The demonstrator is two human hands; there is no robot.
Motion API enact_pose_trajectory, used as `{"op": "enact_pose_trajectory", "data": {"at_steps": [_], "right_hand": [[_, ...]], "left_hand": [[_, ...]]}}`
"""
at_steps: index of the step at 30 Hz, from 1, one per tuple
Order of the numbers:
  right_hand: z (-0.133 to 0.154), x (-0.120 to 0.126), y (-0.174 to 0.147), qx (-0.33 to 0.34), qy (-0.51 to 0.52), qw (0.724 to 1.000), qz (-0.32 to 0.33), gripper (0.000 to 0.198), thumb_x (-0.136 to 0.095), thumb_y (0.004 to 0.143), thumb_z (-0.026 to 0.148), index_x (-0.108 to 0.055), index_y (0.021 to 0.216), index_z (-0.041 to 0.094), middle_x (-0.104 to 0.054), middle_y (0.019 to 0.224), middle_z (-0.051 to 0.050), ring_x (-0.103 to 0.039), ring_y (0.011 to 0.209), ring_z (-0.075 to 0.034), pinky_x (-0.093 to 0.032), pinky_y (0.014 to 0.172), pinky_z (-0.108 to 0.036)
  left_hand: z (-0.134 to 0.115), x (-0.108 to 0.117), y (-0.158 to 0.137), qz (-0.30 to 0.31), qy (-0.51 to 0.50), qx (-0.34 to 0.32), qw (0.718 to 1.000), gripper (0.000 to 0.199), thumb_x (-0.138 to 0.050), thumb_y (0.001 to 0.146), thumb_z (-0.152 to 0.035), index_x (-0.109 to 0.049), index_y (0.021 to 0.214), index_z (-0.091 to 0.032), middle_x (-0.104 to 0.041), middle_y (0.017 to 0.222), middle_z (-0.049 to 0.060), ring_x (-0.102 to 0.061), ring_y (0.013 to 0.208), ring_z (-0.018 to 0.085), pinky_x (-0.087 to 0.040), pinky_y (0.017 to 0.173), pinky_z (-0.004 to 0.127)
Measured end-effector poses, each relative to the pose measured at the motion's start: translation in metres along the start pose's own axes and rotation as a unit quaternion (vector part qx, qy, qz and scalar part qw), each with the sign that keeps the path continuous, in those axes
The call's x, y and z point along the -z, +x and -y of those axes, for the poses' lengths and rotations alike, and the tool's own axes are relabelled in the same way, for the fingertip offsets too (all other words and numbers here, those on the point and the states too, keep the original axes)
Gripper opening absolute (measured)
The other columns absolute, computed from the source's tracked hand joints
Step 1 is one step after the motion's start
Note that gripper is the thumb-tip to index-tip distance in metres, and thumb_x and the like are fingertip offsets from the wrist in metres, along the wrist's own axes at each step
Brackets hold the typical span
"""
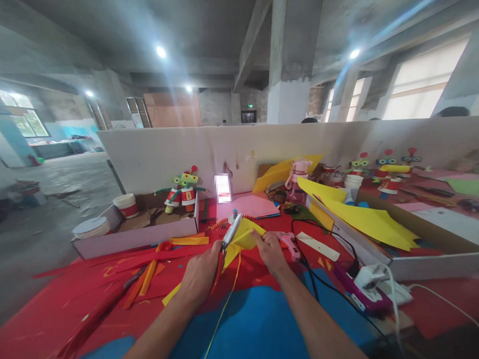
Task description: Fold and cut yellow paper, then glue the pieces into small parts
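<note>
My left hand [200, 275] is wrapped round the red handles of a pair of scissors [232, 230], whose metal blades point up and away from me. Beside the blades, a piece of yellow paper [245, 235] is pinched between the thumb and fingers of my right hand [271, 249]. The paper touches or overlaps the blades; the exact line of contact is too small to make out. A thin yellow strip [232, 294] hangs below it. Just behind my right hand lies a pink glue gun [289, 244].
Paper robot figures [186, 193] stand in a shallow box [143, 240] at left. Yellow sheets [364, 218] lie across another box [425, 264] at right. A purple power strip [363, 294] with cables is near my right arm. A white partition [170, 151] borders the table.
</note>
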State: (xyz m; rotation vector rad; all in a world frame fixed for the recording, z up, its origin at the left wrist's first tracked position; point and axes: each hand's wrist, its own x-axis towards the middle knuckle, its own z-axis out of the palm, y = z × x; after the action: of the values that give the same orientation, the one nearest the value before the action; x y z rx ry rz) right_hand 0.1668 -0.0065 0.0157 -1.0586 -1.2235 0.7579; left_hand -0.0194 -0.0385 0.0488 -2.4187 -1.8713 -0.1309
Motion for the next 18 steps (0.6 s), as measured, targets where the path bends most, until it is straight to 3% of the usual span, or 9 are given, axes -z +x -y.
{"op": "enact_pose_trajectory", "data": {"at_steps": [2,4,7,9,12,15,18], "right_hand": [[-0.002,0.001,0.002,-0.026,0.042,0.998,-0.032,0.052,-0.065,0.069,0.055,-0.033,0.045,0.023,-0.029,0.042,0.007,-0.028,0.043,-0.008,-0.022,0.040,-0.024],[-0.004,0.004,0.007,-0.055,0.137,0.986,-0.072,0.042,-0.066,0.070,0.054,-0.046,0.052,0.022,-0.047,0.047,0.005,-0.044,0.046,-0.011,-0.033,0.042,-0.023],[-0.010,0.012,0.017,-0.091,0.301,0.940,-0.129,0.029,-0.066,0.073,0.051,-0.061,0.078,0.023,-0.070,0.078,-0.001,-0.064,0.070,-0.017,-0.049,0.055,-0.025],[-0.015,0.019,0.023,-0.109,0.361,0.913,-0.157,0.030,-0.067,0.074,0.048,-0.062,0.091,0.024,-0.072,0.094,-0.003,-0.067,0.082,-0.018,-0.054,0.064,-0.027],[-0.021,0.027,0.030,-0.115,0.400,0.892,-0.179,0.032,-0.066,0.077,0.045,-0.062,0.099,0.023,-0.073,0.099,-0.003,-0.069,0.086,-0.017,-0.056,0.070,-0.028],[-0.024,0.032,0.031,-0.115,0.420,0.884,-0.171,0.032,-0.064,0.080,0.045,-0.061,0.100,0.021,-0.073,0.097,-0.004,-0.070,0.083,-0.018,-0.056,0.068,-0.029],[-0.023,0.034,0.031,-0.122,0.430,0.880,-0.164,0.032,-0.064,0.080,0.044,-0.061,0.100,0.019,-0.074,0.094,-0.004,-0.070,0.078,-0.018,-0.056,0.063,-0.029]], "left_hand": [[0.005,0.000,0.001,-0.024,-0.016,0.015,0.999,0.028,-0.031,0.095,-0.030,-0.045,0.117,-0.021,-0.069,0.082,0.006,-0.069,0.074,0.023,-0.040,0.059,0.027],[0.014,0.001,0.001,-0.072,-0.019,0.023,0.997,0.029,-0.033,0.095,-0.029,-0.044,0.121,-0.022,-0.070,0.086,0.006,-0.068,0.079,0.022,-0.040,0.062,0.027],[0.031,0.004,0.003,-0.150,-0.002,0.032,0.988,0.033,-0.034,0.093,-0.022,-0.042,0.125,-0.023,-0.069,0.091,0.007,-0.065,0.089,0.022,-0.041,0.070,0.028],[0.043,0.006,0.005,-0.177,0.010,0.052,0.983,0.034,-0.034,0.092,-0.020,-0.043,0.125,-0.021,-0.069,0.092,0.009,-0.065,0.090,0.023,-0.040,0.070,0.028],[0.058,0.009,0.009,-0.188,-0.001,0.095,0.978,0.036,-0.034,0.092,-0.025,-0.044,0.126,-0.020,-0.067,0.079,0.007,-0.065,0.077,0.022,-0.037,0.063,0.027],[0.070,0.010,0.013,-0.180,-0.087,0.098,0.975,0.038,-0.036,0.091,-0.031,-0.045,0.126,-0.019,-0.057,0.057,-0.002,-0.059,0.056,0.017,-0.035,0.055,0.025],[0.077,0.010,0.015,-0.180,-0.199,0.055,0.962,0.038,-0.041,0.087,-0.037,-0.049,0.120,-0.019,-0.059,0.061,-0.004,-0.055,0.053,0.014,-0.039,0.056,0.023]]}}
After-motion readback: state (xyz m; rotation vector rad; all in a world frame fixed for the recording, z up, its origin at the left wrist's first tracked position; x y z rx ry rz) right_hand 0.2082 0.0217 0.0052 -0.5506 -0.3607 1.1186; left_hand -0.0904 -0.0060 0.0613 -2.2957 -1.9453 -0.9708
